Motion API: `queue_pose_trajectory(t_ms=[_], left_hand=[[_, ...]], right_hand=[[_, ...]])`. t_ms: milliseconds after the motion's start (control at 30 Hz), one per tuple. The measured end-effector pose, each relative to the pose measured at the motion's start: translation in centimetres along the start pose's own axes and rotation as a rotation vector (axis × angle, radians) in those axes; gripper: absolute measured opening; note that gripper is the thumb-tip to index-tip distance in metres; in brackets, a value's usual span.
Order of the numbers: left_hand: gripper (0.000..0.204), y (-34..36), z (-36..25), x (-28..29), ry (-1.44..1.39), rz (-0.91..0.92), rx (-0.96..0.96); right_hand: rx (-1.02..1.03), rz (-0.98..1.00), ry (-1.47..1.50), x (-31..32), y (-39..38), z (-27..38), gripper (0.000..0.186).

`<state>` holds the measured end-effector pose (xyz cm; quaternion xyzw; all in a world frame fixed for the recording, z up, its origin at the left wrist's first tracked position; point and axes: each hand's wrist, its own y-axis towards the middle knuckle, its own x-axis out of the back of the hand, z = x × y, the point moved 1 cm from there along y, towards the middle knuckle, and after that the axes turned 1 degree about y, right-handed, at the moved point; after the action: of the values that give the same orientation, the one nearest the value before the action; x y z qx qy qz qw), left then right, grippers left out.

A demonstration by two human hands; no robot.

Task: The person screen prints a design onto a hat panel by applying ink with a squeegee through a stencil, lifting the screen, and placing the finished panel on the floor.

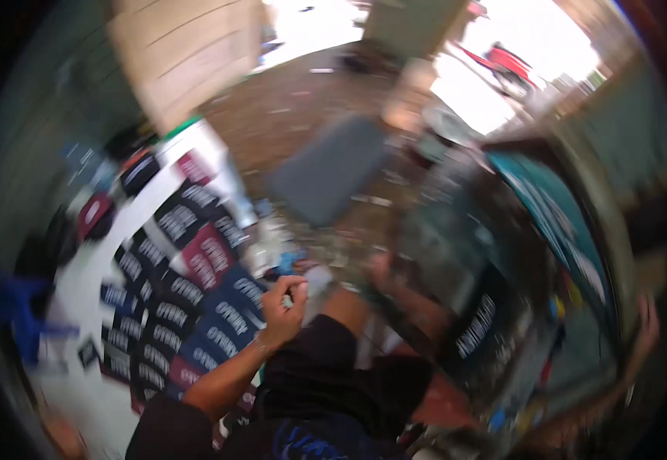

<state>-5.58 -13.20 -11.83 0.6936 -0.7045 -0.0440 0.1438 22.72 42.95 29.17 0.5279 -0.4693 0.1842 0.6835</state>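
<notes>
My left hand (283,308) is raised in front of my lap with its fingers curled together. Whether anything small sits inside them cannot be made out. Just left of it, rows of dark blue, black and maroon printed fabric pieces (222,326) lie on a white table (92,406). My right hand (644,326) reaches out at the far right, beside a pale upright edge. It is blurred, but its fingers look stretched out, with nothing seen in them. A dark printed piece (477,322) lies on a blurred, greyish surface between my knees and that arm.
Caps (96,216) and clear bottles (92,167) stand along the table's left side. A blue plastic chair (23,314) is at far left. Ahead, a grey flat board (329,169) lies over the brown floor (272,115). A red motorbike (506,65) stands outside the bright doorway.
</notes>
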Motion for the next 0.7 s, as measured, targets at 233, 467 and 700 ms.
queue_pose_trajectory(t_ms=[233, 467, 700], left_hand=[[0.043, -2.2, -13.3, -17.8, 0.025, 1.059, -0.584], [0.077, -19.9, -18.1, -39.3, -0.019, 1.427, -1.133], [0.054, -18.2, -20.1, -38.9, 0.486, 1.616, -1.259]], right_hand=[[0.120, -0.032, 0.048, -2.4, 6.3, 13.7, 0.056], [-0.127, -0.002, 0.158, 0.9, 5.4, 17.9, 0.068], [-0.135, 0.020, 0.112, 0.6, 4.8, 17.4, 0.067]])
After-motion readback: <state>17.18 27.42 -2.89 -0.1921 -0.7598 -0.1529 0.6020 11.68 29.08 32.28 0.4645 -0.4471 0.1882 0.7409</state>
